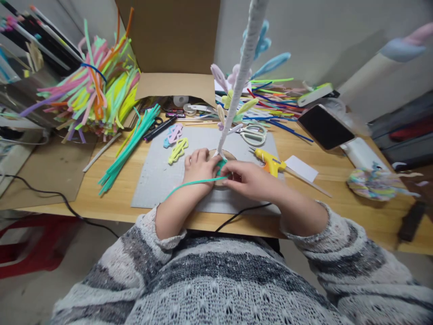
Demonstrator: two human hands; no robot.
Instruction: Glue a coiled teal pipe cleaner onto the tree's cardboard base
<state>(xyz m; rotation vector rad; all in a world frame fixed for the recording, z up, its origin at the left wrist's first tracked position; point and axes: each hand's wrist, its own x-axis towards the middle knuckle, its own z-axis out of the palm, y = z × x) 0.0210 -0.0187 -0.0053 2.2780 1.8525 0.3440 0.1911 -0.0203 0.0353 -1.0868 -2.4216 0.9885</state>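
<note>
A tall stem wrapped in white (237, 90) rises from a round wooden base (221, 186) on the grey mat. Pastel pipe-cleaner flowers and leaves (248, 106) branch off it. At the stem's foot sits a coil of green pipe cleaner (221, 167), partly covered by fingers. My left hand (201, 169) lies palm down at the base's left side, its thumb side pressed to the coil and its other fingers curled. From the right, my right hand (248, 180) pinches the green pipe cleaner (184, 185), whose loose end trails left across my left wrist.
A yellow glue gun (270, 161) lies right of my right hand, with scissors (253, 134) behind. Small pastel pieces (178, 150) rest on the mat (145, 189). Green pipe cleaners (130, 149) lie left; a large colourful bundle (94, 90) stands behind. A phone (325, 126) is at right.
</note>
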